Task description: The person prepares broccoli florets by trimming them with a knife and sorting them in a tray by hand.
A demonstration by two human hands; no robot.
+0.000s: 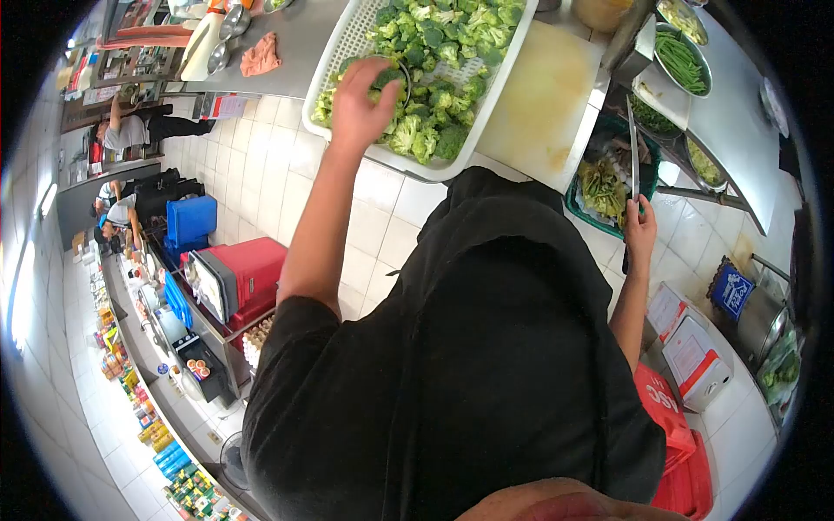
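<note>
Kitchen counter [295, 43]: left hand [360, 100] spread on broccoli [434, 130]; right hand [641, 227] clenched around knife [632, 148].

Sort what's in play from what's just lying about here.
In play: left hand reaching into white basket of broccoli; right hand gripping knife; cutting board between them.

Lying about: pink cloth, green beans tray, red crates, blue bin.
</note>
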